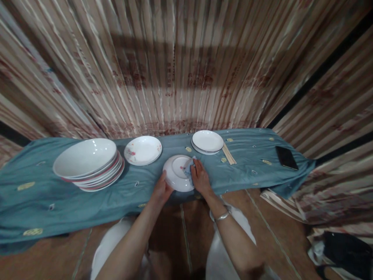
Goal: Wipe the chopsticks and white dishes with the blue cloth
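Note:
A white plate (pixel 171 171), its underside and foot ring facing me, is held at the front edge of the table. My left hand (pixel 162 189) grips its lower left rim, the fingers partly hidden behind it. Over the plate's right side my right hand (pixel 200 175) presses a light blue cloth (pixel 188 170) against the bottom. A small red mark shows inside the foot ring. Behind it, to the left, sit stacked floral plates (pixel 144 149); to the right stands a short stack of dark-rimmed plates (pixel 207 140).
A tall stack of large white bowls and plates (pixel 87 161) stands at the left. Wooden chopsticks (pixel 229 154) lie beside the right stack. A black phone (pixel 286 157) rests near the right end of the blue-green tablecloth (pixel 247 171). Striped curtains (pixel 186 77) hang behind the table.

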Demonstrator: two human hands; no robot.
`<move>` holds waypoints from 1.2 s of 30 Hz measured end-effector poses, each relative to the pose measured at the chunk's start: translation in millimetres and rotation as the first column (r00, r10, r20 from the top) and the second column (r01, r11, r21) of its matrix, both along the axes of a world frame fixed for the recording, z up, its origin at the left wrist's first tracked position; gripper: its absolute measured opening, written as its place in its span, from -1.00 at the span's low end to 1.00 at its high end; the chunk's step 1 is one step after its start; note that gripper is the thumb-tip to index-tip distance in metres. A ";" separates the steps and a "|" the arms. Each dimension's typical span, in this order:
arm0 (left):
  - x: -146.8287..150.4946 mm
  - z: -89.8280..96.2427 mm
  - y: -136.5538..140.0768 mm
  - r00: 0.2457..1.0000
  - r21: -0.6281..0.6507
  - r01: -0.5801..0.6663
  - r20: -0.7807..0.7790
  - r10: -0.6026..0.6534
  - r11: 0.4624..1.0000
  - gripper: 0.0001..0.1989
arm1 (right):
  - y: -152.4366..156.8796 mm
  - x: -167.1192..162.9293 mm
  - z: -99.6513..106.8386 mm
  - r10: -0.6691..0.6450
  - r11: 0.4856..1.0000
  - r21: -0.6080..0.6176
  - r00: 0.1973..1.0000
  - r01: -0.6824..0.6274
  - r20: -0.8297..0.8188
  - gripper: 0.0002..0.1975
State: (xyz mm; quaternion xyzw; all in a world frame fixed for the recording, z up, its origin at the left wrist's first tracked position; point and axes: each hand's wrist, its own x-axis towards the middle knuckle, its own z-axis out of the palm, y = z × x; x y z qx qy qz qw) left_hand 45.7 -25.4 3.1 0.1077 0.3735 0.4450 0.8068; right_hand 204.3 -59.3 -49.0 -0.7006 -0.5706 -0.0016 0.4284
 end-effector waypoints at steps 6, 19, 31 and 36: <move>1.0 1.6 -1.0 0.998 -0.020 -0.014 -0.062 0.013 1.000 -0.62 | -14.4 -6.6 -3.2 -0.023 0.999 -0.030 1.000 0.023 0.012 -0.44; 4.3 2.2 -3.4 0.999 -0.031 -0.053 -0.009 0.052 0.998 -0.60 | -46.7 -27.2 -3.1 0.007 1.000 -0.014 0.994 -0.006 0.108 -0.44; 5.0 -6.0 -3.0 0.994 -0.036 -0.057 0.090 0.060 0.998 -0.55 | -56.1 -44.3 -1.2 0.110 0.993 -0.083 0.934 -0.087 0.339 -0.42; 4.9 -19.1 0.6 0.996 -0.030 -0.065 0.064 0.067 0.997 -0.57 | -53.2 -56.8 3.5 0.174 0.983 -0.123 0.895 -0.135 0.410 -0.44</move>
